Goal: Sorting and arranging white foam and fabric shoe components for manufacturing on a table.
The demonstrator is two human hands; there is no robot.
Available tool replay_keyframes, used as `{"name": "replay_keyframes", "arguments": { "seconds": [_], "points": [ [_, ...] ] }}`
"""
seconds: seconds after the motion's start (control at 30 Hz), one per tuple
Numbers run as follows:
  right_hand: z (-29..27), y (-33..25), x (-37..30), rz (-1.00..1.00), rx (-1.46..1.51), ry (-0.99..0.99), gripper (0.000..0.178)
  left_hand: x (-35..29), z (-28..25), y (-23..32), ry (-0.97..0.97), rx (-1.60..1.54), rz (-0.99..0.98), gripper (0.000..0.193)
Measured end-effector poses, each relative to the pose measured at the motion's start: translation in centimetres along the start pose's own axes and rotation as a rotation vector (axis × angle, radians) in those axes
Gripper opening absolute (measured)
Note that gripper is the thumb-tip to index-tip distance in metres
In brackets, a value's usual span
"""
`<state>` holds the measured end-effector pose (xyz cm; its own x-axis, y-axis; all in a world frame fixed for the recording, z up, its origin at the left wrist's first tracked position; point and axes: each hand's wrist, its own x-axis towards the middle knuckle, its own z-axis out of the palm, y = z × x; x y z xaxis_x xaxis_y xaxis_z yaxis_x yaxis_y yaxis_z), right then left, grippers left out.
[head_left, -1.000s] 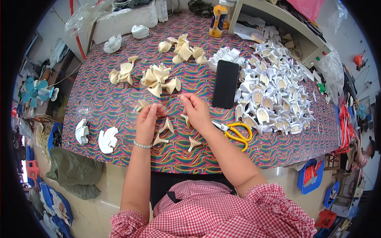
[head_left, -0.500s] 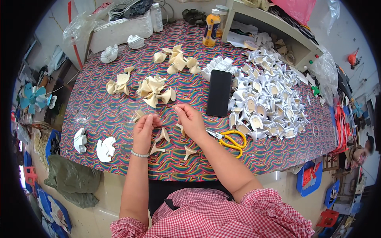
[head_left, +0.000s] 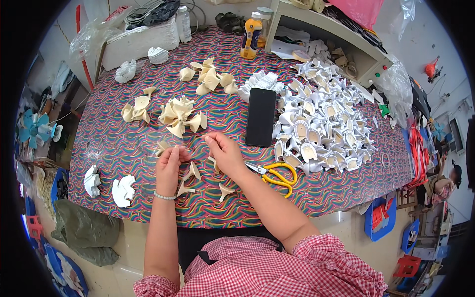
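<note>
My left hand (head_left: pixel 169 166) and my right hand (head_left: pixel 225 154) are raised a little apart over the table, each with thumb and forefinger pinched. Whatever lies in either pinch is too small to make out. Beneath and between them lie loose cream flared pieces (head_left: pixel 193 171), one partly hidden behind my right hand. Another cream piece (head_left: pixel 226 191) rests closer to the table's front edge. Past my hands sits a cluster of similar cream pieces (head_left: pixel 175 113). Scissors with yellow handles (head_left: pixel 283 174) lie to the right of my right wrist, below a black phone (head_left: pixel 261 118).
A large heap of white hollow pieces (head_left: pixel 324 123) covers the right side, beside a stacked white pleated bundle (head_left: pixel 257 84). Two white jagged pieces (head_left: pixel 123 191) lie at left. More cream pieces (head_left: pixel 210 79), an orange bottle (head_left: pixel 251 37) and a shelf unit (head_left: pixel 321 27) stand farther back.
The whole view has shifted slightly, so everything appears farther left. Both hands keep nearly the same pinched pose over the table, and the pieces lie as before.
</note>
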<state>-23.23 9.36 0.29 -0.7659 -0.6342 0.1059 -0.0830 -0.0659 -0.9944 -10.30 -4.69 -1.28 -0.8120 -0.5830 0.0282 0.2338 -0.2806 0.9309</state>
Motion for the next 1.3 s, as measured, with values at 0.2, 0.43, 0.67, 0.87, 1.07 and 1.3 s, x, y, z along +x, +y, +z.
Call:
{"name": "replay_keyframes", "arguments": {
  "seconds": [0.2,0.43,0.67,0.87,1.07,1.3],
  "points": [
    [-0.2,-0.3,-0.1,0.015,-0.001,-0.016,0.022,0.0,0.2,0.0,0.013,0.007,-0.007,0.024],
    [0.0,-0.4,-0.2,0.030,-0.007,-0.023,0.022,-0.2,-0.2,0.0,-0.007,0.025,-0.022,0.023],
    [-0.2,-0.1,-0.1,0.008,-0.040,-0.001,0.022,0.0,0.6,0.4,-0.018,0.035,0.000,0.024],
    [0.0,0.0,-0.1,0.016,-0.017,-0.021,0.023,-0.2,0.2,0.3,0.001,0.076,-0.031,0.024],
    [0.0,-0.2,-0.1,0.008,-0.008,-0.015,0.023,-0.1,0.3,0.4,0.010,0.070,-0.020,0.024],
    [0.2,0.0,-0.1,0.011,0.025,-0.005,0.024,0.0,-0.2,0.0,0.013,0.066,-0.032,0.024]
  ]
}}
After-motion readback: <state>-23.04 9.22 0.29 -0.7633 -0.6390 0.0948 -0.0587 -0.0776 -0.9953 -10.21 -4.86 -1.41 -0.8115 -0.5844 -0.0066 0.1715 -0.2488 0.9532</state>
